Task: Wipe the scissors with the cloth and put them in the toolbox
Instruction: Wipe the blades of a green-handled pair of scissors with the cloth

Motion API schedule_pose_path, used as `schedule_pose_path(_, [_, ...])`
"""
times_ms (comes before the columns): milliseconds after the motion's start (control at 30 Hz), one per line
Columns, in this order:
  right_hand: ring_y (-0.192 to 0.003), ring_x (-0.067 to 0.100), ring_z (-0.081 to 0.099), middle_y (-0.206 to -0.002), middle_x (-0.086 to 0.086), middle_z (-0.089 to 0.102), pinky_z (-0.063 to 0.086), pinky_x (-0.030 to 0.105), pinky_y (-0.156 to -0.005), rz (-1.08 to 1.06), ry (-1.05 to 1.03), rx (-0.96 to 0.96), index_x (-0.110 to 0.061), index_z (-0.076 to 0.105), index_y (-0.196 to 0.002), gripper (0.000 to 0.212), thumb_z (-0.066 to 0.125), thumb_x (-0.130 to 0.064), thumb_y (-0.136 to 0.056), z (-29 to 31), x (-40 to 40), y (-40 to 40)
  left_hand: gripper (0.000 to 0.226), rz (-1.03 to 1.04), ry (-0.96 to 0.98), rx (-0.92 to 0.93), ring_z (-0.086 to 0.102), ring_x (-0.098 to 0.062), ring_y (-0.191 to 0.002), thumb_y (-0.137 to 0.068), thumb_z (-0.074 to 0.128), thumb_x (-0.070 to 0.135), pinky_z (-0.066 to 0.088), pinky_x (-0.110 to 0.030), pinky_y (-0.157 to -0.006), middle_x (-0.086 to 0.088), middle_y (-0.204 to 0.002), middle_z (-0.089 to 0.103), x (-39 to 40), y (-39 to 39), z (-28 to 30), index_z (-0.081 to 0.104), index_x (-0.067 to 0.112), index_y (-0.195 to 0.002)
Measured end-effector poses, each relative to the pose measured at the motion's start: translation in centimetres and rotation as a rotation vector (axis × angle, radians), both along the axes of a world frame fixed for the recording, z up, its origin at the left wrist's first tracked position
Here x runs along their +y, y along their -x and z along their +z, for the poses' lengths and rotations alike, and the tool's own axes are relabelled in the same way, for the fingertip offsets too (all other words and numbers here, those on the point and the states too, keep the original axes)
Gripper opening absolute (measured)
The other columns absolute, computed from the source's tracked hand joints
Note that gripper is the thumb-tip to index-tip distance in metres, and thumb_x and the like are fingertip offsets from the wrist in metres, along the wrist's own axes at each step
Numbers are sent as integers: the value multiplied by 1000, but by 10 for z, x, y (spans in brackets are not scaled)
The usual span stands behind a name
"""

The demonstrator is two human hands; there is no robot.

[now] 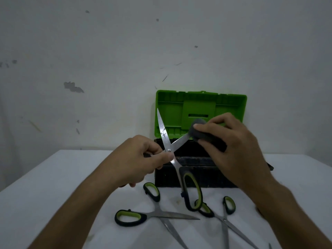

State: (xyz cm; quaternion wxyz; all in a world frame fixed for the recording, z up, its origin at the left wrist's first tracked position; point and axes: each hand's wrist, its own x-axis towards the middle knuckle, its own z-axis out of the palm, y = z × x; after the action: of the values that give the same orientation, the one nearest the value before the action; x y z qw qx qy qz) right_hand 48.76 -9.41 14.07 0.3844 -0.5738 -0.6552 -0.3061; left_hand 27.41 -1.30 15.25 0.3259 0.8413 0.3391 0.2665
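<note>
Left hand (143, 159) pinches opened scissors (168, 141) at the pivot; right hand (228, 146), at three o'clock, pinches dark cloth (199, 131) round one blade.

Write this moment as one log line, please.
step: wiping | left hand: holds open scissors near pivot | right hand: pinches dark cloth on one blade | toolbox: lid open | on table: two more scissors
</note>
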Motion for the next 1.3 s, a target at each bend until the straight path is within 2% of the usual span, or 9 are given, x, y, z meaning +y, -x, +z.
schedule_pose_path(133, [-86, 17, 54, -104, 2, 57, 42, 17, -73, -16, -40, 7, -20, 70, -117, 36, 74, -21, -81, 6, -10, -6, 41, -19, 4, 23, 35, -10, -31, -86, 61, 50, 37, -20, -36, 9, -35, 42, -1, -4, 0, 59, 21, -56])
schedule_pose_path(300, [-90, 10, 51, -108, -5, 52, 51, 26, -75, 138, 176, -51, -32, 66, -121, 35, 62, -34, -86, -5, -7, 23, 41, -27, -34, 42, 36, -7, -29, -88, 60, 47, 37, -20, -36, 10, -35, 44, -2, -4, 0, 62, 15, -63])
schedule_pose_path(400, [-92, 15, 53, -109, 0, 55, 52, 29, -77, 62, 62, -18, -28, 67, -120, 36, 63, -30, -85, 0, -4, 15, 41, -26, -11, -2, 36, -8, -29, -88, 61, 46, 37, -20, -36, 9, -37, 42, -1, -1, 3, 57, 23, -54])
schedule_pose_path(533, [-89, 16, 54, -106, 1, 56, 45, 24, -74, -36, -28, -3, -23, 69, -119, 36, 72, -21, -84, 8, -11, 3, 41, -23, 0, 50, 37, -9, -30, -88, 59, 49, 37, -20, -37, 10, -38, 44, -3, -5, 3, 59, 21, -58])
schedule_pose_path(667, [-92, 11, 52, -106, -5, 55, 47, 20, -76, 123, 125, -37, -29, 68, -119, 35, 65, -31, -84, 7, -17, 23, 38, -1, -58, 213, 38, -9, -30, -93, 56, 45, 41, -21, -36, 1, -50, 48, -3, -11, -7, 66, 21, -65])
schedule_pose_path(800, [-90, 11, 49, -106, -11, 52, 46, 25, -75, 108, 273, -95, -36, 68, -118, 32, 65, -32, -86, -5, -6, 27, 36, -7, -142, 215, 40, -7, -30, -92, 58, 42, 40, -21, -36, 6, -43, 50, -4, -15, -10, 68, 22, -64])
schedule_pose_path(933, [-88, 13, 48, -107, -5, 55, 41, 24, -72, 52, 178, -68, -32, 70, -116, 31, 68, -27, -86, -5, -5, 19, 35, -51, -209, 280, 40, -5, -28, -91, 60, 44, 34, -17, -35, 14, -37, 51, -10, -15, -9, 68, 23, -64])
schedule_pose_path(1100, [-93, 18, 52, -107, 0, 57, 38, 25, -75, -94, 71, -25, -26, 69, -118, 34, 70, -25, -85, 8, -12, 5, 39, -159, -67, 355, 36, -7, -28, -91, 59, 47, 34, -17, -35, 6, -41, 46, -18, -20, -9, 68, 18, -66])
schedule_pose_path(1300, [-94, 2, 53, -100, -19, 54, 47, 18, -79, 189, 409, -8, -40, 68, -113, 35, 73, -31, -79, 17, -28, 15, 36, -149, 36, 312, 34, -4, -28, -94, 56, 40, 35, -20, -36, 12, -35, 43, -16, -14, -4, 71, 14, -73])
